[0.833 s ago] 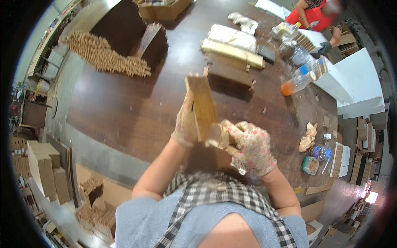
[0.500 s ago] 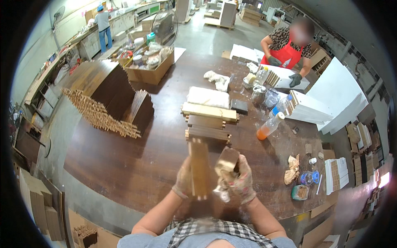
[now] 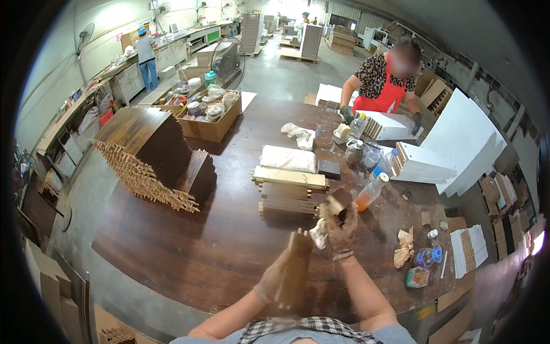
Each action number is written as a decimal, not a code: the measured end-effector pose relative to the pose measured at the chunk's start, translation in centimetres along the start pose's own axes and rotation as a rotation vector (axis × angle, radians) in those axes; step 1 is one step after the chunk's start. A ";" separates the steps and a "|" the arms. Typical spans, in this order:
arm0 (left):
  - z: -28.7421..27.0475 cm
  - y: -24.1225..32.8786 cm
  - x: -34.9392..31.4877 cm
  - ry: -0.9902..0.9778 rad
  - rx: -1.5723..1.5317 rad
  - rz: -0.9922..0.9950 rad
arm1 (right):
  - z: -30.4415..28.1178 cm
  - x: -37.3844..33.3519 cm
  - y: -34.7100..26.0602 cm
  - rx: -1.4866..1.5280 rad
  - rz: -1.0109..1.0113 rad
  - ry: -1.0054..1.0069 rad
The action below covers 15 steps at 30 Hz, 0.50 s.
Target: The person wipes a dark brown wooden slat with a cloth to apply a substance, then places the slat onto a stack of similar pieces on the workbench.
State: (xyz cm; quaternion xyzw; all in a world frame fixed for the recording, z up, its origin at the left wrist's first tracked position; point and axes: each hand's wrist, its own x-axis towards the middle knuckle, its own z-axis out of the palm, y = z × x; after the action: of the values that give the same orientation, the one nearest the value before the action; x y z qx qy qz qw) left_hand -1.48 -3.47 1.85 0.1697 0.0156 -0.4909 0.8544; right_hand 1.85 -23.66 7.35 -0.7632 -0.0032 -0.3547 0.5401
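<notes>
My left hand is closed round a brown wooden slat, which is tilted, with short pegs at its far end. To its right, my right hand grips a small dark brown block, blurred by motion, along with a crumpled white rag that hangs beside the slat. Both hands wear thin gloves. Just beyond them lies a stack of brown slats, with pale slats and a folded white cloth behind it.
A large pile of pegged slats stands on the left of the brown table, near a cardboard box of jars. At right are a bottle of orange liquid and white panels. Across the table, a person in a red apron handles panels.
My left hand has drawn the slat closer to my body and tilted it. My right hand has moved away and to the right with the block and rag, up beside the orange bottle.
</notes>
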 end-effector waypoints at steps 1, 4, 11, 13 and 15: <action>-0.8 0.2 0.5 0.009 0.008 -0.020 | 0.7 -0.8 0.0 -0.085 -0.079 -0.018; -4.4 -0.2 1.8 0.001 -0.037 0.075 | 3.3 -3.8 -3.8 -0.070 -0.200 -0.113; -5.4 3.4 3.1 -0.284 -0.107 0.152 | 3.1 -11.4 -6.9 0.047 -0.174 -0.339; -3.8 4.2 2.4 -0.094 -0.146 0.272 | 2.5 -10.3 -8.2 0.215 0.008 -0.293; -4.0 4.5 2.0 0.065 0.018 0.478 | 1.4 -9.5 -8.0 0.536 0.192 -0.233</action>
State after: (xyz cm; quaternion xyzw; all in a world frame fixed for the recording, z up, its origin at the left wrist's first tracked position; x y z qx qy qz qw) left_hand 3.88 -1.83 -1.11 0.1918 -0.0018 -0.2690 0.9439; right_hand -7.58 -15.60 8.51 -0.6258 -0.0863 -0.1985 0.7494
